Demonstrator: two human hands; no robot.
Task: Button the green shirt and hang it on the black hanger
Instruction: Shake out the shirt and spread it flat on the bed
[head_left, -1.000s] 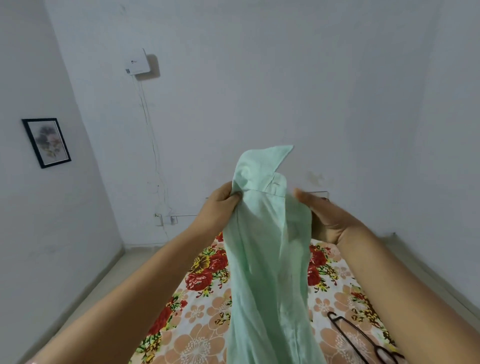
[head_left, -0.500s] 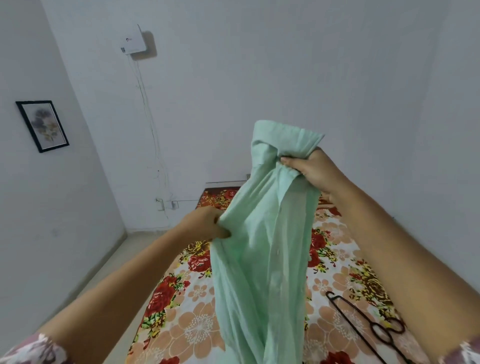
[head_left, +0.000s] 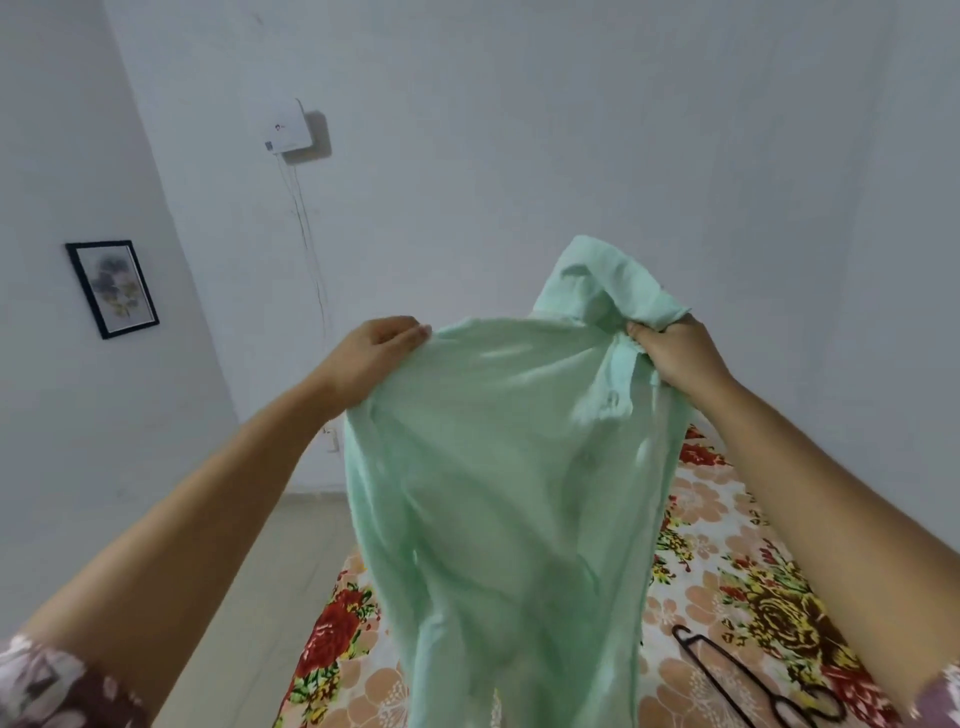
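Green shirt (head_left: 498, 467) hung spread mid-frame, left hand (head_left: 374, 358) and right hand (head_left: 675, 358) each with grip closed on its top edge; buttoning unclear, black hanger (head_left: 737, 680) lay unused on bed (head_left: 727, 545), lower right

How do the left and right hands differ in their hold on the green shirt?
The left hand holds the green shirt at a spread outer edge; the right hand bunches fabric below the collar. The left hand lies flatter; the right hand curls into a tight fist. Both hold it aloft.
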